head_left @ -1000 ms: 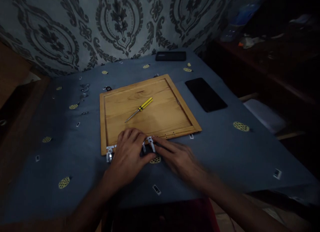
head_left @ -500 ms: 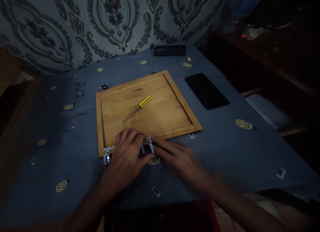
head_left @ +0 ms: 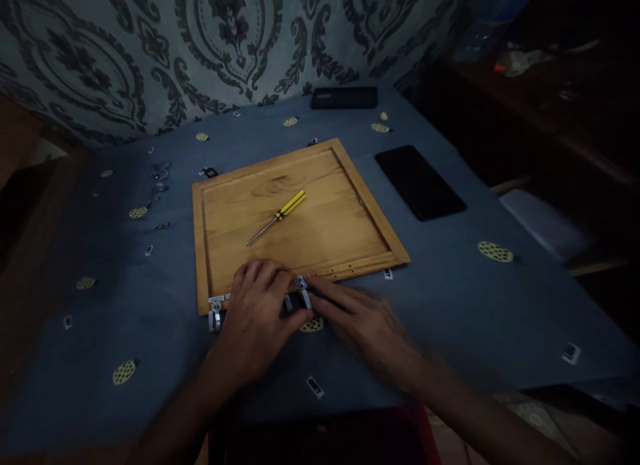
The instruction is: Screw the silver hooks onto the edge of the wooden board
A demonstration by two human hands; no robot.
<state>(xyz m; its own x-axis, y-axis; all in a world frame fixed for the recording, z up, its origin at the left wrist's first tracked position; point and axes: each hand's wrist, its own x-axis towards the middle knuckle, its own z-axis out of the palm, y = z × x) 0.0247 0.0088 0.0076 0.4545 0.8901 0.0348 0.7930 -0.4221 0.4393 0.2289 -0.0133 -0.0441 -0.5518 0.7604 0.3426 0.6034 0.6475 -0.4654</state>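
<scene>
A wooden framed panel lies on the cloth-covered table, with a yellow-handled screwdriver resting on it. Along its near edge runs a silver metal bracket with curved, hook-like parts, its left end showing past my fingers. My left hand is curled over the bracket and the panel's edge, thumb stretched towards the right-hand hook. From the right, my right hand presses its closed fingertips against the bracket's right end. Both hands hide part of the bracket. Small holes mark the edge to the right.
A black phone lies right of the panel, and a dark phone case sits by the patterned wall. Several small metal parts are scattered on the blue cloth at left. A dark shelf stands at right.
The view has shifted slightly, moving everything a little within the picture. Both hands keep their hold at the bracket, and the panel and screwdriver stay in place.
</scene>
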